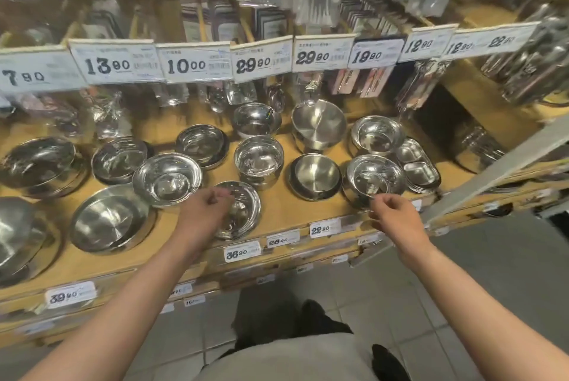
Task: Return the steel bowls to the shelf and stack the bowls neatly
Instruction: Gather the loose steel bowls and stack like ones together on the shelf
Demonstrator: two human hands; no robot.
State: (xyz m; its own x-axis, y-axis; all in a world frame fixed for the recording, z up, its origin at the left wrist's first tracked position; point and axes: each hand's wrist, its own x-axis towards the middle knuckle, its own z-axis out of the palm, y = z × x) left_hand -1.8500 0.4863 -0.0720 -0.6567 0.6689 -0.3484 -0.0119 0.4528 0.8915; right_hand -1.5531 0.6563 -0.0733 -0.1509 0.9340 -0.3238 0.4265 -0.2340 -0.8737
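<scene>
Wooden shelf (277,214), sloped display, carrying loose steel bowls and stacks of bowls. All places below are given from the 36.90 price tag (242,252) on the shelf's front edge.

- Left hand (203,211): just above the tag and a little to its left. Fingers curled, fingertips at the near-left rim of the shallow bowl; whether they pinch the rim or only touch it cannot be told.
- Shallow bowl (243,211): directly above the tag, near the shelf's front edge, partly covered by the left hand.
- Right hand (397,217): well right of the tag. Thumb and forefinger drawn together at the front rim of the polished bowl stack; actual hold on the rim not clear.
- Polished bowl stack (374,179): up and right of the tag, nested bowls, upright.
- Matte bowl (315,175): above and right of the tag, between the shallow bowl and the polished bowl stack.
- Deep bowl (258,158): straight above the tag, behind the shallow bowl.
- Wide bowl (167,179): up and left of the tag, just beside the left hand.
- Large flat bowl (110,220): left of the tag.
- Divided trays (418,166): far right of the tag, stacked behind the polished bowl stack.
- Hanging price cards (197,65): in a row high above the tag.
</scene>
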